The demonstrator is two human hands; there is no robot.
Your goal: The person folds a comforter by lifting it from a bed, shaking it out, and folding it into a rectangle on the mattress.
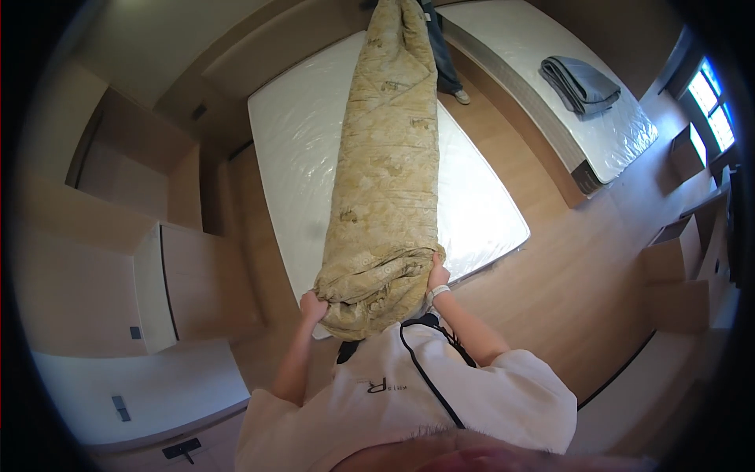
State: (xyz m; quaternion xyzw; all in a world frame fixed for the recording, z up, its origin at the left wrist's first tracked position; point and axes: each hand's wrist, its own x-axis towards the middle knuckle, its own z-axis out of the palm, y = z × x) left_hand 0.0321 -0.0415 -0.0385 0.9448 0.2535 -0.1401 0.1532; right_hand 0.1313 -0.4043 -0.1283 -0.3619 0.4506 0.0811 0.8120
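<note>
A long yellow-gold patterned quilt (387,157), folded lengthwise, stretches away from me over a plastic-wrapped white mattress (295,141). Its near end bunches in thick folds in front of my body. At that end's left corner, my left hand (313,305) is closed on the fabric. My right hand (438,273), with a pale band on the wrist, grips the right corner of the same end. Up at the far end stands another person (446,55), mostly hidden; dark trousers and a light shoe show beside the quilt.
To the right, a second plastic-wrapped mattress (543,71) bears a folded grey blanket (580,84). Wooden cabinets (208,279) line the left side. Boxes (676,259) stand at the far right, below a bright window (710,102). Wooden floor (543,275) runs between the beds and boxes.
</note>
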